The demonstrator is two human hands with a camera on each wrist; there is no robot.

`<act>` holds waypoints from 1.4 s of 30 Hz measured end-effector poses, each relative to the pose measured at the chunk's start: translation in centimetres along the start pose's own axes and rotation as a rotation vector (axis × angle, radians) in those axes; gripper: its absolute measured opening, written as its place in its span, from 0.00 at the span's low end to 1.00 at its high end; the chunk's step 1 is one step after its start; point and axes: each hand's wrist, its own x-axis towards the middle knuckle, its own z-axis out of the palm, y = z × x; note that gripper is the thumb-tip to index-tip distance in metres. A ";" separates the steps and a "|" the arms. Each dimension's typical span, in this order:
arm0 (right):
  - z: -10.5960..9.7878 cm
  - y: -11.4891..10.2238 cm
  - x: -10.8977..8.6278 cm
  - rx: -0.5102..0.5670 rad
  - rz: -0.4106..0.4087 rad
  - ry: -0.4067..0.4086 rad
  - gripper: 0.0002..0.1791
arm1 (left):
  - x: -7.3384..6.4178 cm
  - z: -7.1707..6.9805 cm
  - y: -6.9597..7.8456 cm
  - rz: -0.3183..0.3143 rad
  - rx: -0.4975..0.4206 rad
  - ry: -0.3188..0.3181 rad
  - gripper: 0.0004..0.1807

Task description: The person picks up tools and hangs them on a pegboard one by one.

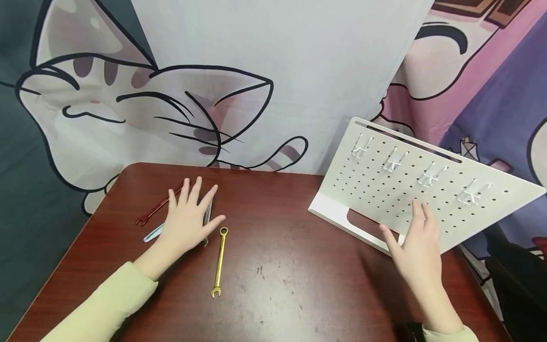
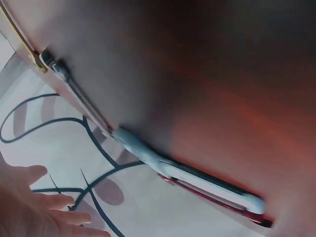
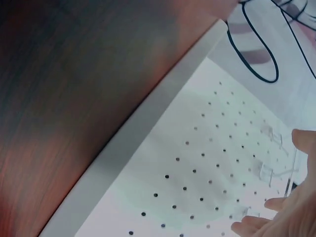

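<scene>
Nearest the camera, the pale green left sleeve [image 1: 98,308] leads to the left hand [image 1: 185,218], spread over a loose group of tools on the wood-grained table [image 1: 273,308]. Just off its thumb tip, toward the person's own side, lies the ring end of a gold combination wrench [image 1: 220,263]; from there the shank runs back toward the person, forked end nearest, and the left hand is far closer to it than the right. Between thumb and index finger shows a silver tool [image 1: 208,213], its long axis close to the gold wrench's line. On the little-finger side, a red wrench [image 1: 160,207] slants away from the person, and a light-blue handle [image 1: 154,233] pokes out from beneath the palm, its kind unclear. Fingers and thumb are fanned wide, holding nothing; in the left wrist view they sit apart from the tools. Well off on the thumb side, the right hand [image 1: 420,251] is before a white pegboard [image 1: 513,194], with clear hooks [image 1: 427,179] beyond its fingertips. Its thumb stands away from the fingers, grasping nothing; whether they touch the board cannot be told.
</scene>
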 end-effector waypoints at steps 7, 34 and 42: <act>-1.2 0.7 -0.2 0.092 0.020 0.143 0.46 | 2.4 0.2 2.1 0.066 -0.006 -0.021 0.42; -3.6 6.8 -0.1 0.268 0.420 0.549 0.31 | 12.6 2.2 13.3 0.200 -0.311 -0.035 0.32; -3.8 7.9 0.2 0.331 0.582 0.505 0.30 | 14.8 3.0 15.8 0.069 -0.572 -0.115 0.32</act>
